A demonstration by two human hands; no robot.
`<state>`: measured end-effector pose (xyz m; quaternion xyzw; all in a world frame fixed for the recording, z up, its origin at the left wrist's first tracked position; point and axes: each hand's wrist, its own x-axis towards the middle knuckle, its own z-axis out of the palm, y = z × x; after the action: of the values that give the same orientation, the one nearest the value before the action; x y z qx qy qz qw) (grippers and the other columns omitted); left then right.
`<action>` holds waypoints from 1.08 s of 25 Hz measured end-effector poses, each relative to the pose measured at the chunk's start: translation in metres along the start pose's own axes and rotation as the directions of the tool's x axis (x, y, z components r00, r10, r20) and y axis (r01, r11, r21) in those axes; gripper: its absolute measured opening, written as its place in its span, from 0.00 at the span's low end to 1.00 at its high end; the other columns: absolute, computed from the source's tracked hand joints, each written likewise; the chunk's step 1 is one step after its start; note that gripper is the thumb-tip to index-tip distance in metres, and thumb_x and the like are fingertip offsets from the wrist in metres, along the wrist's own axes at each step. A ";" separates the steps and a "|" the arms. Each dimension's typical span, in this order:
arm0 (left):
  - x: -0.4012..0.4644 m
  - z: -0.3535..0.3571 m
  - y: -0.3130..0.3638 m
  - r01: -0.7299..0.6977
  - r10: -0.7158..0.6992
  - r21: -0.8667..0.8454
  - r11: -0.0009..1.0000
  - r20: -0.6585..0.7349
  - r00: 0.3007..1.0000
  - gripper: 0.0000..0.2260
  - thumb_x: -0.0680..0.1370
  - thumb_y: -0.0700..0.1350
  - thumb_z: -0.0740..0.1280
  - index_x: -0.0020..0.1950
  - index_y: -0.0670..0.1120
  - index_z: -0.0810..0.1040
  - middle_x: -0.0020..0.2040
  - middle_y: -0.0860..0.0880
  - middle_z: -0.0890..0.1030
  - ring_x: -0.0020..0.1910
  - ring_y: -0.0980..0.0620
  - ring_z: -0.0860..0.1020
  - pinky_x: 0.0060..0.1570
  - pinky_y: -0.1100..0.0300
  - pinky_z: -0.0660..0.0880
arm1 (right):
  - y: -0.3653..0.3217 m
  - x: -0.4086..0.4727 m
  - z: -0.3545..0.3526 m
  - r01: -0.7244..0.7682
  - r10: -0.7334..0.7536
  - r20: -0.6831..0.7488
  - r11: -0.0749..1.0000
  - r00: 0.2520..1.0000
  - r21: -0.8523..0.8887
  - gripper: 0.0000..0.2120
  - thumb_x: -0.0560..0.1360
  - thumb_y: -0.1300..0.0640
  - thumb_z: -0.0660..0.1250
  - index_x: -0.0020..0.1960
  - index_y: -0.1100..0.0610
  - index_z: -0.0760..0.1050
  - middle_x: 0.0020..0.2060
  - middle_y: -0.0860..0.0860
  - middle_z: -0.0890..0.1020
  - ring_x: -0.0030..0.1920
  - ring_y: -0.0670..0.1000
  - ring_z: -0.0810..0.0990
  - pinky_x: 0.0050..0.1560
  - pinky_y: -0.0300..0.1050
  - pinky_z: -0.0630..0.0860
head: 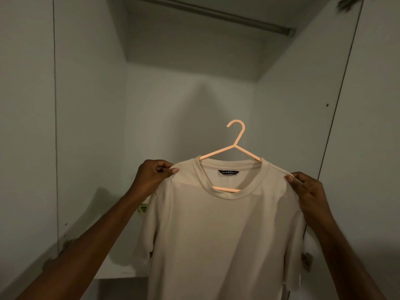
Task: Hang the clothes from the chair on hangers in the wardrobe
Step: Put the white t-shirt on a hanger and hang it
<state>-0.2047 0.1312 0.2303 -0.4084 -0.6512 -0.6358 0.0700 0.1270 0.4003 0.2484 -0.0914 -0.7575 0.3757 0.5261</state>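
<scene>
A beige T-shirt hangs on a peach plastic hanger held up inside the white wardrobe. The hanger's hook points up and left, well below the wardrobe rail at the top. My left hand pinches the shirt's left shoulder. At the other shoulder my right hand pinches the fabric between thumb and fingers. The hanger's lower bar shows through the neck opening. No chair is in view.
The wardrobe's white side walls close in left and right, with a door edge on the right. A white shelf lies below the shirt at the lower left. A small hinge-like fitting shows at the lower right.
</scene>
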 end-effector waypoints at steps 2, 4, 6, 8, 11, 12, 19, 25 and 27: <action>0.027 0.013 0.012 -0.013 0.014 -0.103 0.995 0.006 1.000 0.07 0.72 0.44 0.79 0.48 0.43 0.87 0.43 0.48 0.88 0.43 0.54 0.85 0.47 0.67 0.78 | 0.000 0.028 -0.012 0.032 -0.032 -0.018 0.999 0.999 -0.005 0.10 0.82 0.61 0.64 0.45 0.60 0.81 0.34 0.47 0.82 0.35 0.44 0.77 0.36 0.33 0.72; 0.056 0.028 0.021 -0.022 0.020 -0.174 0.985 -0.013 1.000 0.07 0.72 0.42 0.79 0.48 0.42 0.87 0.43 0.47 0.88 0.43 0.54 0.85 0.47 0.65 0.79 | -0.003 0.056 -0.021 0.085 -0.086 -0.027 0.995 0.996 -0.044 0.10 0.82 0.61 0.65 0.44 0.58 0.81 0.34 0.48 0.83 0.35 0.44 0.78 0.35 0.34 0.72; 0.082 0.042 0.028 -0.026 0.017 -0.204 0.979 -0.049 0.999 0.08 0.72 0.42 0.79 0.48 0.42 0.87 0.43 0.47 0.88 0.42 0.55 0.85 0.47 0.64 0.79 | -0.007 0.081 -0.026 0.106 -0.108 -0.037 0.992 0.993 -0.064 0.10 0.82 0.60 0.65 0.43 0.58 0.82 0.33 0.48 0.83 0.34 0.43 0.78 0.34 0.34 0.73; 0.108 0.058 0.033 -0.034 0.013 -0.272 0.962 -0.078 0.997 0.08 0.71 0.42 0.80 0.48 0.41 0.87 0.44 0.46 0.88 0.43 0.54 0.85 0.49 0.62 0.79 | -0.010 0.107 -0.031 0.126 -0.132 -0.071 0.989 0.989 -0.084 0.10 0.82 0.60 0.66 0.43 0.58 0.82 0.33 0.47 0.83 0.33 0.43 0.78 0.34 0.34 0.73; 0.143 0.080 0.039 -0.006 -0.038 -0.386 0.922 -0.106 0.994 0.09 0.71 0.41 0.80 0.48 0.40 0.87 0.46 0.44 0.87 0.44 0.51 0.85 0.51 0.59 0.80 | -0.017 0.148 -0.039 0.167 -0.182 -0.094 0.976 0.979 -0.142 0.10 0.82 0.58 0.66 0.44 0.56 0.83 0.34 0.47 0.84 0.34 0.44 0.79 0.36 0.36 0.74; 0.155 0.086 0.041 0.011 -0.062 -0.424 0.906 -0.107 0.992 0.09 0.71 0.41 0.80 0.48 0.40 0.87 0.46 0.44 0.87 0.45 0.51 0.86 0.52 0.58 0.80 | -0.020 0.161 -0.042 0.180 -0.198 -0.105 0.971 0.975 -0.160 0.10 0.82 0.58 0.67 0.44 0.55 0.83 0.35 0.48 0.85 0.35 0.45 0.79 0.37 0.37 0.74; 0.240 0.125 0.061 0.071 -0.066 -0.488 0.870 0.028 0.997 0.09 0.73 0.41 0.78 0.50 0.37 0.86 0.41 0.45 0.87 0.32 0.58 0.83 0.31 0.68 0.76 | -0.063 0.236 -0.066 0.246 -0.323 -0.142 0.886 0.936 -0.394 0.12 0.82 0.55 0.67 0.40 0.54 0.81 0.29 0.42 0.81 0.30 0.42 0.75 0.36 0.44 0.70; 0.326 0.163 0.068 0.115 -0.060 -0.470 0.875 0.131 0.990 0.18 0.71 0.51 0.80 0.49 0.36 0.85 0.42 0.44 0.87 0.34 0.52 0.81 0.36 0.63 0.77 | -0.088 0.284 -0.072 0.241 -0.396 -0.198 0.812 0.897 -0.531 0.12 0.81 0.55 0.68 0.39 0.54 0.82 0.30 0.44 0.82 0.32 0.42 0.77 0.35 0.39 0.71; 0.357 0.174 0.069 0.117 -0.054 -0.469 0.876 0.146 0.988 0.24 0.69 0.56 0.80 0.50 0.36 0.84 0.45 0.41 0.86 0.39 0.46 0.81 0.41 0.57 0.76 | -0.096 0.299 -0.070 0.233 -0.417 -0.226 0.796 0.881 -0.559 0.11 0.81 0.55 0.68 0.40 0.55 0.82 0.32 0.46 0.82 0.34 0.43 0.78 0.38 0.42 0.72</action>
<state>-0.3210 0.4337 0.4697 -0.4240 -0.4958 -0.7509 -0.1026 0.0834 0.5262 0.5416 -0.1584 -0.7323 0.0400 0.6611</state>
